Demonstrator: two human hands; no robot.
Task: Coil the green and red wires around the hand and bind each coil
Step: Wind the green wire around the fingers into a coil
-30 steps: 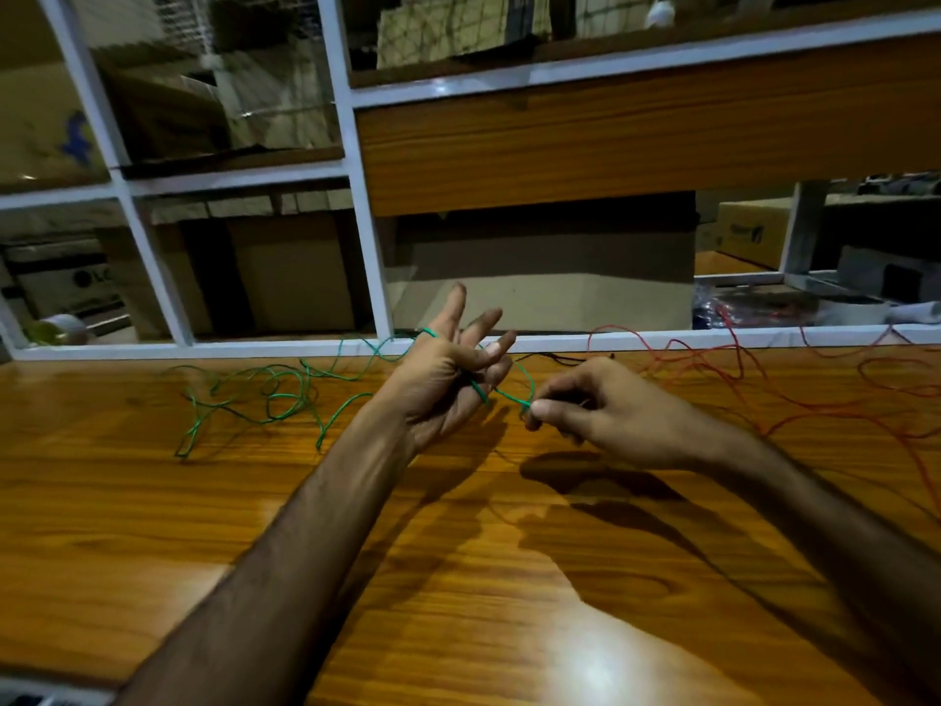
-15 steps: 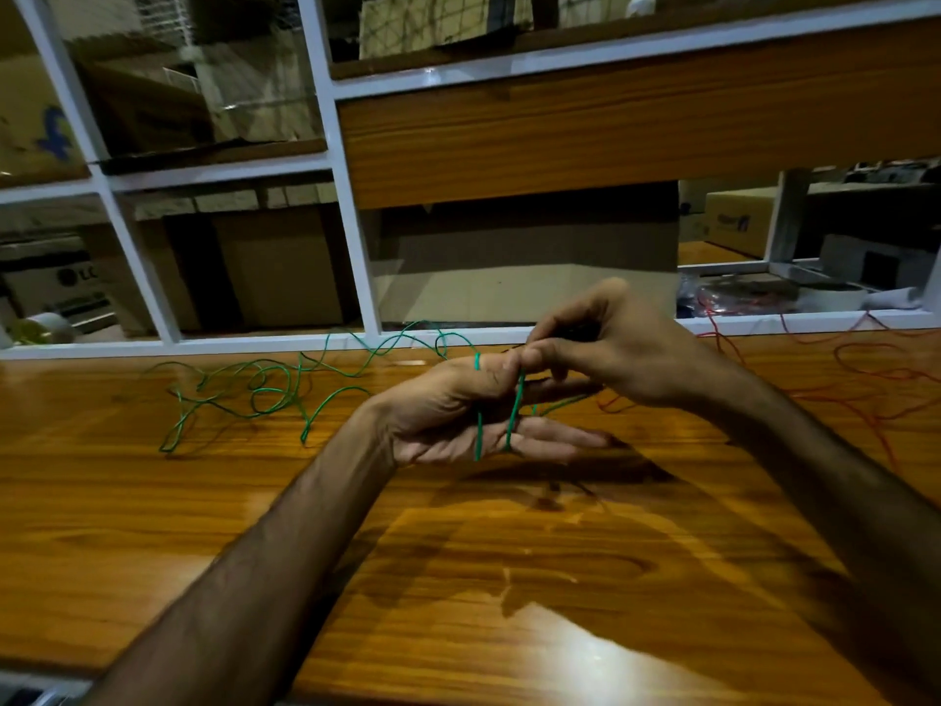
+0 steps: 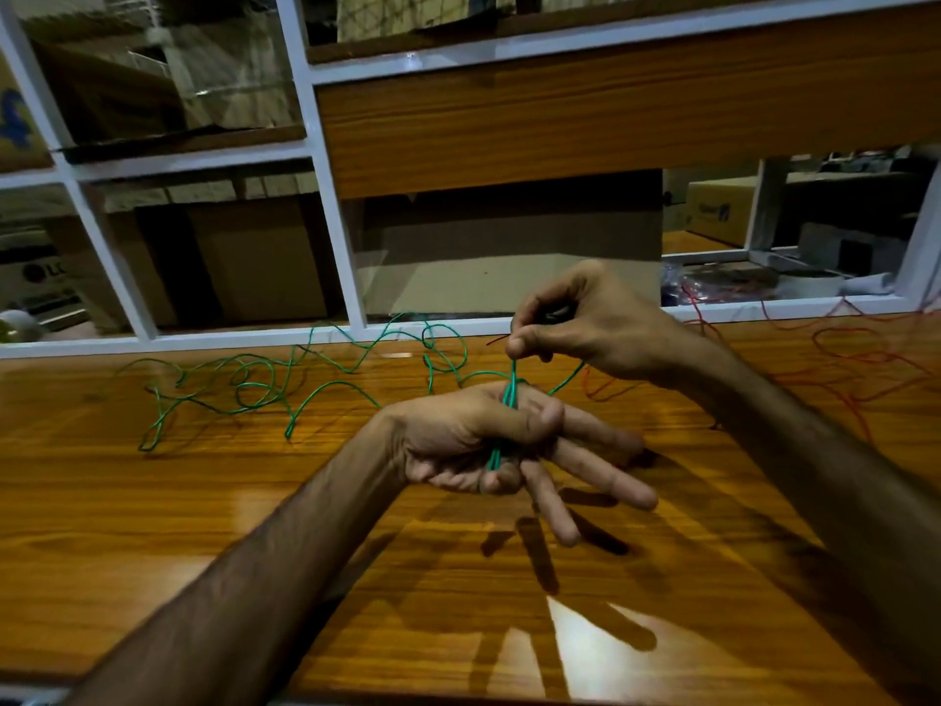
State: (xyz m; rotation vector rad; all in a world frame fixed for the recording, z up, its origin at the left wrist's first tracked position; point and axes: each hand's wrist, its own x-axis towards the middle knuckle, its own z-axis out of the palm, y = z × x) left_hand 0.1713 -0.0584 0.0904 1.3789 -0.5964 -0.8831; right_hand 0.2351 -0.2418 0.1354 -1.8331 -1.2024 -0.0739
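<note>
The green wire (image 3: 265,389) sprawls in loose loops along the far edge of the table (image 3: 153,527), left of centre, then runs to your left hand (image 3: 473,435), where a few turns cross the palm under your thumb, which holds them down. Your right hand (image 3: 585,323) pinches the strand just above. The red wire (image 3: 855,354) lies tangled toward the far right corner.

Two bare forearms, left hand (image 3: 483,440) and right hand (image 3: 585,323) ungloved, sleeveless
</note>
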